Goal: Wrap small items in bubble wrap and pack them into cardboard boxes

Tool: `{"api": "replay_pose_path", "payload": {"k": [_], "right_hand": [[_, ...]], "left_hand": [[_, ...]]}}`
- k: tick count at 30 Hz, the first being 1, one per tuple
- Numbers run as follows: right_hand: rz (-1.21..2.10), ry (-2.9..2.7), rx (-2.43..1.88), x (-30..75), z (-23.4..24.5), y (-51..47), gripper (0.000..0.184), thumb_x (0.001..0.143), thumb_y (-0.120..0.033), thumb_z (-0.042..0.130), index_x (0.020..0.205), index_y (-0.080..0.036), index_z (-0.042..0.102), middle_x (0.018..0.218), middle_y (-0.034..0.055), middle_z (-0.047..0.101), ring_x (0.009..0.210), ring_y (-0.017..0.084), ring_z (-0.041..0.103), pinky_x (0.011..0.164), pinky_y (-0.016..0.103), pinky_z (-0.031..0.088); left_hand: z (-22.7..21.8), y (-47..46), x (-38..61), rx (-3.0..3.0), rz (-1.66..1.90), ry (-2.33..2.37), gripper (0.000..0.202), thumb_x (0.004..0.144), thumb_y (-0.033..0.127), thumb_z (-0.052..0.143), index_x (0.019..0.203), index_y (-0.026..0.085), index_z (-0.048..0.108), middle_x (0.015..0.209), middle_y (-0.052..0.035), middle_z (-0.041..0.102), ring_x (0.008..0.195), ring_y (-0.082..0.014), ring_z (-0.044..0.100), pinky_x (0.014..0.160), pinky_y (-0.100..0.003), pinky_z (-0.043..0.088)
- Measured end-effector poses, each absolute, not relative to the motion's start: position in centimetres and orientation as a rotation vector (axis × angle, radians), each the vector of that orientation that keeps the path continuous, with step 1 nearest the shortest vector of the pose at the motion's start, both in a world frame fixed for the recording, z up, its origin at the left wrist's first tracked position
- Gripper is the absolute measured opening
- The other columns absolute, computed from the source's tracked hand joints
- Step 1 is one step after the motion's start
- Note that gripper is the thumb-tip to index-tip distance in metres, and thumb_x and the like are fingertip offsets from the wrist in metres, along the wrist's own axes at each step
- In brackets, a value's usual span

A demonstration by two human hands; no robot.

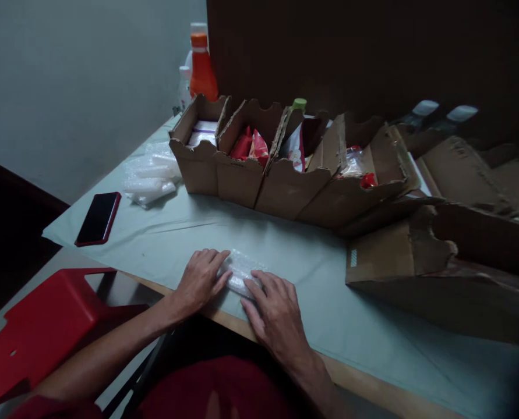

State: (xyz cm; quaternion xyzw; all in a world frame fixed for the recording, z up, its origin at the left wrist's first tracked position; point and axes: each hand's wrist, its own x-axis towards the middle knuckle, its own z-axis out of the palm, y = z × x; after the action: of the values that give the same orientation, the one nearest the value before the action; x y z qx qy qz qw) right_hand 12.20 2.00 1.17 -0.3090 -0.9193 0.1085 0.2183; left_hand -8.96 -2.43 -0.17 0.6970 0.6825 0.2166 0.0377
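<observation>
A small folded piece of clear bubble wrap (238, 273) lies near the table's front edge, between my two hands. My left hand (202, 279) grips its left end, thumb on the near side and fingers over the far side. At the right end, my right hand (274, 305) has its fingers curled over the wrap and its thumb at the near edge. Whether anything is inside the wrap cannot be made out.
A pile of bubble wrap (152, 177) and a phone (98, 219) lie at the left. Behind my hands stands a row of cardboard bins (237, 177) with packets inside. Another cardboard box (381, 250) is at the right. An orange bottle (202, 70) stands behind; a red stool (53, 326) is below left.
</observation>
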Motion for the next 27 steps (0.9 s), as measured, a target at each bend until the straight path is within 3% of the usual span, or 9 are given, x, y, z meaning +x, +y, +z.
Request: {"api": "replay_pose_path", "payload": {"k": [5,8,11,15,18,20,22,24,27], "right_hand": [[0.381,-2.457,-0.852,11.6,-0.1,3.3,0.023,0.096,-0.017,0.057,0.116,-0.019,0.066,0.115,0.0096,0.073,0.105,0.026,0.064,0.091,0.043,0.044],[0.551,-2.281,-0.918,11.5,-0.2,3.3,0.02,0.097,-0.017,0.057,0.113,-0.02,0.067,0.109,0.0078,0.076,0.099,0.023,0.067,0.09,0.04,0.045],[0.811,-2.166,-0.975,11.6,0.6,2.3,0.018,0.093,-0.016,0.062,0.108,-0.022,0.069,0.105,0.0042,0.077,0.096,0.02,0.068,0.09,0.037,0.046],[1.056,-2.09,-0.988,12.9,1.6,0.5,0.018,0.088,-0.017,0.067,0.103,-0.025,0.07,0.11,0.0012,0.074,0.104,0.018,0.065,0.097,0.035,0.045],[1.154,-1.938,-1.061,15.0,1.8,-0.2,0.045,0.082,-0.022,0.071,0.126,-0.023,0.063,0.134,0.0086,0.062,0.119,0.021,0.059,0.1,0.035,0.047],[1.323,-1.844,-1.067,16.5,1.9,-0.4,0.056,0.08,-0.025,0.07,0.134,-0.022,0.058,0.128,0.0089,0.066,0.109,0.021,0.063,0.091,0.032,0.052],[1.432,-1.799,-1.075,17.9,2.2,-0.3,0.037,0.082,-0.024,0.066,0.119,-0.022,0.067,0.102,0.0026,0.072,0.089,0.018,0.066,0.079,0.026,0.052],[1.399,-1.806,-1.118,19.6,3.0,0.0,0.017,0.082,-0.021,0.061,0.096,-0.02,0.071,0.083,-0.0012,0.069,0.077,0.015,0.063,0.072,0.023,0.049],[1.212,-1.819,-1.197,23.2,5.1,0.8,0.011,0.083,-0.022,0.061,0.089,-0.02,0.071,0.078,-0.0017,0.067,0.073,0.014,0.062,0.068,0.021,0.048]], "left_hand": [[0.9,-4.0,-8.7,1.666,1.014,2.022,0.037,0.092,0.037,0.057,0.123,0.017,0.063,0.103,-0.011,0.068,0.094,-0.0258,0.064,0.085,-0.042,0.051],[1.9,-5.7,-7.7,1.029,1.17,1.766,0.053,0.085,0.049,0.064,0.126,0.016,0.058,0.112,-0.0133,0.07,0.099,-0.0269,0.068,0.082,-0.04,0.056],[2.2,-6.4,-6.5,0.659,1.156,1.514,0.07,0.074,0.053,0.077,0.129,0.016,0.056,0.123,-0.0151,0.069,0.11,-0.03,0.068,0.09,-0.04,0.056],[1.1,-5.7,-5.1,0.598,1.197,1.457,0.067,0.065,0.052,0.084,0.118,0.018,0.064,0.109,-0.009,0.075,0.107,-0.0293,0.069,0.095,-0.038,0.055],[0.5,-5.3,-3.9,0.701,1.172,1.467,0.053,0.065,0.053,0.083,0.102,0.017,0.07,0.095,-0.0066,0.077,0.091,-0.0279,0.072,0.085,-0.038,0.058],[0.4,-5.1,-2.8,0.797,1.164,1.44,0.048,0.066,0.054,0.082,0.096,0.018,0.071,0.092,-0.0062,0.077,0.088,-0.0275,0.072,0.082,-0.037,0.059],[0.5,-5.0,-1.6,0.857,1.161,1.435,0.047,0.067,0.056,0.081,0.093,0.019,0.07,0.092,-0.0061,0.077,0.086,-0.0269,0.072,0.08,-0.035,0.059],[0.9,-4.5,-0.4,0.91,1.184,1.435,0.049,0.072,0.058,0.078,0.1,0.019,0.068,0.098,-0.0075,0.077,0.09,-0.0268,0.072,0.08,-0.034,0.059],[2.6,-2.6,1.3,1.175,1.266,1.376,0.051,0.084,0.051,0.07,0.125,0.023,0.06,0.121,-0.0102,0.071,0.106,-0.0262,0.069,0.088,-0.033,0.058]]}}
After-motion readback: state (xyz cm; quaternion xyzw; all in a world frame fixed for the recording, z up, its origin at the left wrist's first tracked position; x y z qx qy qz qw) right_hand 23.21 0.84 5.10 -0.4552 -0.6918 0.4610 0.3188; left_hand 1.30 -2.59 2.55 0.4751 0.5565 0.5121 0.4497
